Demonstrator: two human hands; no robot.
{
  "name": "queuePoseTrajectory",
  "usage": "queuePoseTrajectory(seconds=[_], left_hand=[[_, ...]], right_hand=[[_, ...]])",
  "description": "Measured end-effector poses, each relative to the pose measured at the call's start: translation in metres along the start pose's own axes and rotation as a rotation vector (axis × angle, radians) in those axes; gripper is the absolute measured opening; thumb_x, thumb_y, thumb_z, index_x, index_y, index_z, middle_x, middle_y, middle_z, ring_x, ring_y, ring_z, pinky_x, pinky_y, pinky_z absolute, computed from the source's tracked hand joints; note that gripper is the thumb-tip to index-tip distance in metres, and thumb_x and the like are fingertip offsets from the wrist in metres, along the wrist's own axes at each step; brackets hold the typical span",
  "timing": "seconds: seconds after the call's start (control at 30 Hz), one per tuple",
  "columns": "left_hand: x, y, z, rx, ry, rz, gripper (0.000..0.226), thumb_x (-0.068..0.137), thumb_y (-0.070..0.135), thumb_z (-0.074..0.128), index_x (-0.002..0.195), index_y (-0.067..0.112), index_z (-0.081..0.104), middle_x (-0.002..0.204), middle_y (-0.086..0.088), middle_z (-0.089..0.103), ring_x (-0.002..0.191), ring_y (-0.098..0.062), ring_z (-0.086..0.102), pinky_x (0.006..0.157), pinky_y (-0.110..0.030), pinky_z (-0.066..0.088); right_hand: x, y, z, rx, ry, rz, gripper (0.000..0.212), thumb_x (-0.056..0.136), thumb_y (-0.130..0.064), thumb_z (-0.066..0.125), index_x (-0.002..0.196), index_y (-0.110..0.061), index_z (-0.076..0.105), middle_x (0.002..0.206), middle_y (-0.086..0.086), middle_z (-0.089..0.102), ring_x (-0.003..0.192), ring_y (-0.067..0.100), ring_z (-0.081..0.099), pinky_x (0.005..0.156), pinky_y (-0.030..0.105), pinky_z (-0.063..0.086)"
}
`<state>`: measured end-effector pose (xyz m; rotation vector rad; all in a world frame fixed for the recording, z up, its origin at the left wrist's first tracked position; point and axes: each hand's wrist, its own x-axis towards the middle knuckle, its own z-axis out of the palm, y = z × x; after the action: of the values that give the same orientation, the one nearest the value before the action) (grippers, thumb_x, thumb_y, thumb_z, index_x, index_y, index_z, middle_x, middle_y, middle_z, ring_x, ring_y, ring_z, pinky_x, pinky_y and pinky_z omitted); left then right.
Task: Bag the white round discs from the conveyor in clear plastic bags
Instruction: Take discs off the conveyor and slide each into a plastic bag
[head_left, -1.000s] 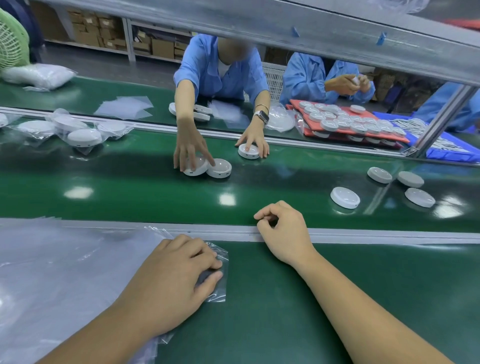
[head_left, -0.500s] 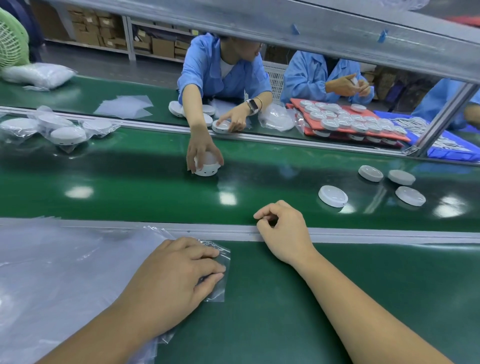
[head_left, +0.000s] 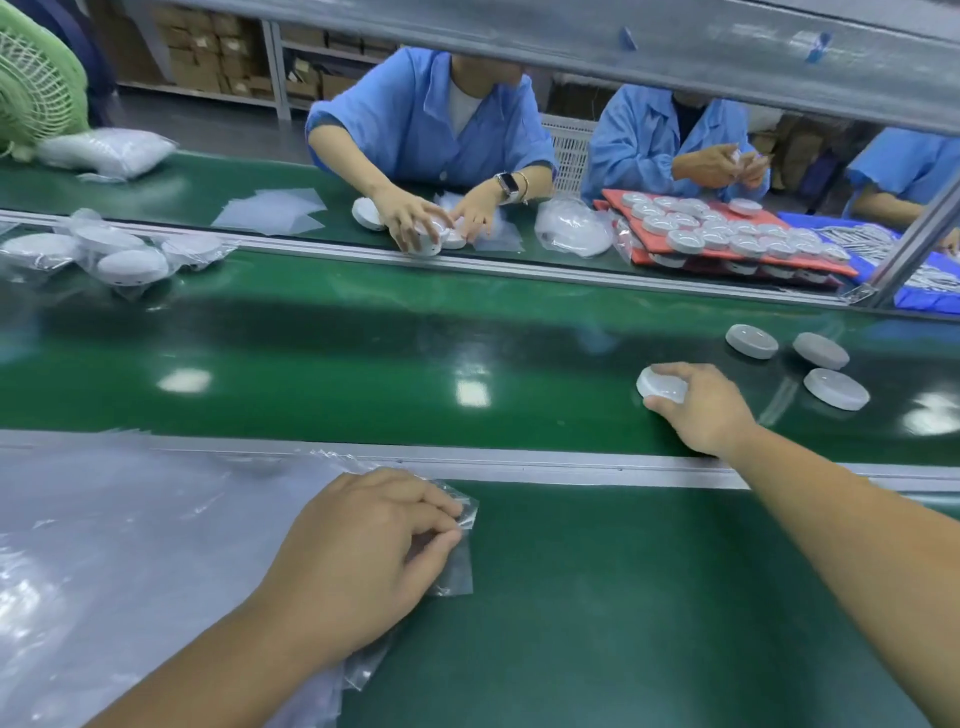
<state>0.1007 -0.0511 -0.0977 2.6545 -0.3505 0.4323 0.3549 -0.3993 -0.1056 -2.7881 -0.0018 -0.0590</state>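
Since half a second ago my right hand (head_left: 701, 410) has left the rail (head_left: 519, 467) and gone out onto the conveyor belt (head_left: 363, 374). At the left, my left hand (head_left: 363, 551) pinches the corner of a clear bag (head_left: 452, 566) atop the stack of bags (head_left: 130, 545). Farther right, my right fingers curl over one white disc (head_left: 655, 387) on the belt; three more discs (head_left: 836, 389) lie just beyond it.

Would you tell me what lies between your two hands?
In the head view, only green table mat, the grey metal rail and bare green conveyor belt separate the left hand from the right hand.
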Motion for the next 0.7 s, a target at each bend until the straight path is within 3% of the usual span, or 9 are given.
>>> queuePoseTrajectory(seconds=[0.07, 0.17, 0.3, 0.4, 0.47, 0.57, 0.63, 0.7], left_hand=[[0.000, 0.001, -0.001, -0.072, 0.055, -0.077, 0.029, 0.089, 0.054, 0.050, 0.089, 0.043, 0.077, 0.099, 0.040, 0.064, 0.098, 0.013, 0.056, 0.085, -0.019, 0.045], [0.002, 0.000, -0.001, -0.137, 0.097, -0.173, 0.014, 0.089, 0.049, 0.060, 0.087, 0.048, 0.074, 0.097, 0.046, 0.061, 0.102, 0.017, 0.054, 0.083, -0.008, 0.040], [0.002, 0.000, -0.001, -0.231, 0.141, -0.260, 0.012, 0.085, 0.052, 0.059, 0.091, 0.055, 0.069, 0.092, 0.050, 0.059, 0.100, 0.015, 0.057, 0.080, -0.016, 0.049], [0.002, -0.002, 0.000, -0.274, 0.168, -0.307, 0.010, 0.086, 0.049, 0.062, 0.090, 0.055, 0.070, 0.089, 0.048, 0.061, 0.096, 0.015, 0.059, 0.080, -0.022, 0.053], [0.002, -0.002, 0.002, -0.345, 0.187, -0.338, 0.010, 0.087, 0.044, 0.066, 0.089, 0.052, 0.073, 0.088, 0.044, 0.065, 0.093, 0.014, 0.062, 0.079, -0.023, 0.054], [0.003, -0.001, 0.004, -0.540, 0.208, -0.361, 0.010, 0.089, 0.038, 0.070, 0.087, 0.043, 0.078, 0.087, 0.032, 0.071, 0.087, 0.010, 0.067, 0.074, -0.012, 0.051], [0.004, 0.002, 0.000, -0.695, 0.169, -0.339, 0.009, 0.089, 0.042, 0.071, 0.091, 0.041, 0.079, 0.092, 0.026, 0.074, 0.089, 0.006, 0.070, 0.075, -0.008, 0.049], [0.005, 0.006, -0.005, -0.888, 0.048, -0.253, 0.021, 0.083, 0.048, 0.074, 0.103, 0.042, 0.077, 0.104, 0.019, 0.075, 0.099, -0.001, 0.070, 0.081, -0.008, 0.049]], right_hand=[[0.000, 0.003, -0.001, -0.070, 0.036, -0.075, 0.053, 0.097, -0.041, 0.068, 0.146, -0.031, 0.051, 0.150, 0.012, 0.048, 0.129, 0.036, 0.053, 0.103, 0.040, 0.042], [-0.015, -0.013, 0.001, -0.172, 0.063, -0.210, 0.053, 0.100, -0.039, 0.059, 0.149, -0.025, 0.045, 0.147, 0.008, 0.050, 0.119, 0.033, 0.058, 0.097, 0.040, 0.047], [-0.072, -0.058, 0.004, 0.058, 0.071, -0.453, 0.046, 0.091, -0.025, 0.066, 0.136, -0.032, 0.059, 0.123, -0.004, 0.070, 0.094, 0.012, 0.064, 0.086, 0.030, 0.051], [-0.127, -0.089, 0.006, 0.168, 0.011, -0.877, 0.051, 0.087, -0.010, 0.070, 0.132, -0.032, 0.064, 0.136, -0.010, 0.063, 0.115, 0.010, 0.064, 0.099, 0.028, 0.052], [-0.156, -0.103, 0.009, 0.096, 0.002, -1.032, 0.048, 0.093, -0.018, 0.058, 0.135, -0.041, 0.057, 0.140, -0.011, 0.050, 0.113, 0.019, 0.063, 0.090, 0.030, 0.055], [-0.173, -0.118, 0.012, 0.100, 0.154, -1.071, 0.044, 0.095, -0.022, 0.052, 0.133, -0.042, 0.061, 0.132, -0.011, 0.052, 0.104, 0.021, 0.062, 0.082, 0.029, 0.051], [-0.178, -0.124, 0.016, 0.265, 0.241, -1.058, 0.036, 0.094, -0.018, 0.065, 0.126, -0.034, 0.071, 0.123, -0.014, 0.064, 0.106, 0.015, 0.064, 0.090, 0.030, 0.050], [-0.185, -0.130, 0.022, 0.494, 0.255, -0.933, 0.032, 0.086, -0.025, 0.080, 0.116, -0.037, 0.072, 0.112, -0.019, 0.071, 0.101, 0.006, 0.067, 0.087, 0.030, 0.052]])
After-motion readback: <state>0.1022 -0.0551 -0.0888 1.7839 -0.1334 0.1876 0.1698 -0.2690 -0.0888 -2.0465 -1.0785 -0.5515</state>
